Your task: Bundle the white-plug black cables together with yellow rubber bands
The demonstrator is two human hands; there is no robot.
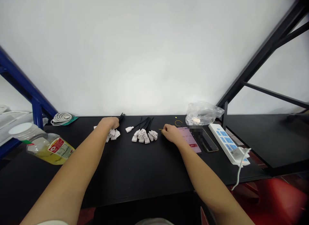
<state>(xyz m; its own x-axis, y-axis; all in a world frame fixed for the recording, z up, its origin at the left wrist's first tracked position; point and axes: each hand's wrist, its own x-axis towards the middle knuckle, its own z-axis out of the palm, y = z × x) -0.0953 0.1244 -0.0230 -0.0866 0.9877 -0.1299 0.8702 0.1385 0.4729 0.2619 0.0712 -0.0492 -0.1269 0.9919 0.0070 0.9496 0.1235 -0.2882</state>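
Note:
My left hand point(109, 123) rests over a cluster of white plugs with black leads point(113, 133) at the back of the black table point(135, 173); its fingers curl down around the bundle. A second bunch of white plugs point(144, 135) lies loose in the middle, leads fanning toward the wall. My right hand point(170, 132) sits just right of that bunch, fingers pinched on a thin yellow band point(161, 131). Another yellow band point(178, 122) lies behind it.
A phone with a lit screen point(190, 139) and a dark phone point(209, 141) lie right of my right hand. Beyond are a white power strip point(228, 143), a clear plastic bag point(202, 113), a coiled white cable point(61, 118) and a tipped jar point(42, 144) at left.

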